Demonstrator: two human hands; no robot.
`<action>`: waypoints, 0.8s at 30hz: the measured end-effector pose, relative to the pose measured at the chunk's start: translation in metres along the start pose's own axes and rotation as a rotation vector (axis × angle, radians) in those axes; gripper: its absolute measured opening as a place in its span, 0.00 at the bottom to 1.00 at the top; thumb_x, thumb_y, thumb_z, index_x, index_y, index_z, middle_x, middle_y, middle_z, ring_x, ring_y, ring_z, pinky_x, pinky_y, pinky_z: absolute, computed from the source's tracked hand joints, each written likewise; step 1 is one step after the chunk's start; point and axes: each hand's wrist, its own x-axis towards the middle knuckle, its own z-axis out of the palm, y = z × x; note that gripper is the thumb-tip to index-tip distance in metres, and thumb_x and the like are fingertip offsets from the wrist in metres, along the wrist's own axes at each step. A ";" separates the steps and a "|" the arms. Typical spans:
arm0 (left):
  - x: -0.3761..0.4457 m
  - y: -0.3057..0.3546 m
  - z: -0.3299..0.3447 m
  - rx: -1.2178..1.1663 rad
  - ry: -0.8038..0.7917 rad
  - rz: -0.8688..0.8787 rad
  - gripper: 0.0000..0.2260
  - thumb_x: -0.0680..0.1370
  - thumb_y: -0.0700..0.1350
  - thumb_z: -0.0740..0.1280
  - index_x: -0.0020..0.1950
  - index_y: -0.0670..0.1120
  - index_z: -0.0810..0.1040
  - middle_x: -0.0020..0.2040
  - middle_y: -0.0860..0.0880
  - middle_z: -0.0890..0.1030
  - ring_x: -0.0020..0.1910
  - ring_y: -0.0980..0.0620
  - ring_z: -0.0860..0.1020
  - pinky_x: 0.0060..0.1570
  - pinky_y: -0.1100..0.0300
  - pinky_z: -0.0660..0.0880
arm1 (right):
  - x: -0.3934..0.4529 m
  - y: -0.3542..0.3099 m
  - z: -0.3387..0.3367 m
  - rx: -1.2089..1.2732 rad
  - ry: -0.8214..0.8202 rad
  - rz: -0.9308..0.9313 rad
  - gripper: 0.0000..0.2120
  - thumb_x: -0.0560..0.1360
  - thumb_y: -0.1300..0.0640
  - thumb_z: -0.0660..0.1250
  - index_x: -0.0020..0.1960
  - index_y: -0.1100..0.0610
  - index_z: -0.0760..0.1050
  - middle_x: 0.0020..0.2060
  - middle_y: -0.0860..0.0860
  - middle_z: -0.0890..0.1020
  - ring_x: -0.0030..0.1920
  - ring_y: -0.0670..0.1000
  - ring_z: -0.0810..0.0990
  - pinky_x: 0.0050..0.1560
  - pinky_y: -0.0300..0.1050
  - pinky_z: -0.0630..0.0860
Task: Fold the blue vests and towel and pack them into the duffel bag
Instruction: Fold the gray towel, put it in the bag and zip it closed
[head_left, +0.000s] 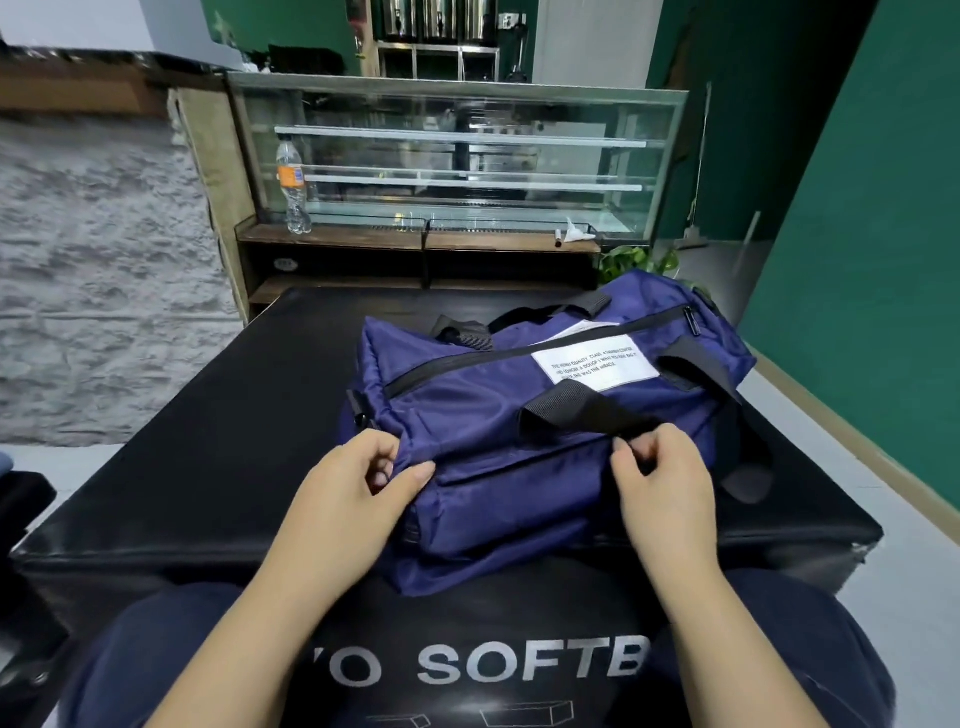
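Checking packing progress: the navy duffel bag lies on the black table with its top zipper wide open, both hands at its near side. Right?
Not quite: the duffel bag lies on the black table, but its top zipper is closed, as the head view shows. Both hands, left and right, are at its near side.

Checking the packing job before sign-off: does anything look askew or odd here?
Nothing is spilled or damaged. The navy nylon duffel bag sits skewed on the black padded table, overhanging its near edge, with both hands pinching it.

Bag: navy duffel bag (519, 431) with black handles and a white printed label, lying on its side, long axis running from 8 toward 2 o'clock.
Zip: black, apparently closed.
Vests, towel: not visible, possibly inside.
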 end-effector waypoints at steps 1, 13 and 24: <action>-0.001 -0.001 -0.001 -0.079 0.013 0.014 0.13 0.71 0.59 0.66 0.39 0.49 0.75 0.34 0.51 0.76 0.31 0.60 0.70 0.35 0.68 0.68 | 0.002 0.002 -0.001 0.055 -0.001 0.068 0.09 0.75 0.59 0.67 0.39 0.57 0.68 0.36 0.51 0.75 0.38 0.53 0.73 0.38 0.43 0.60; 0.114 -0.019 0.004 -0.861 -0.060 -0.422 0.20 0.77 0.63 0.59 0.44 0.50 0.83 0.44 0.47 0.83 0.35 0.51 0.81 0.35 0.62 0.76 | 0.049 0.004 0.014 0.602 -0.298 0.611 0.57 0.49 0.24 0.65 0.73 0.45 0.58 0.49 0.50 0.73 0.52 0.55 0.74 0.53 0.55 0.76; 0.094 -0.039 -0.001 -0.014 -0.264 0.042 0.14 0.65 0.52 0.66 0.44 0.45 0.78 0.42 0.45 0.82 0.39 0.50 0.77 0.48 0.47 0.76 | 0.106 -0.037 0.046 0.585 -0.690 0.252 0.33 0.71 0.46 0.70 0.72 0.53 0.63 0.61 0.48 0.75 0.49 0.42 0.78 0.51 0.38 0.73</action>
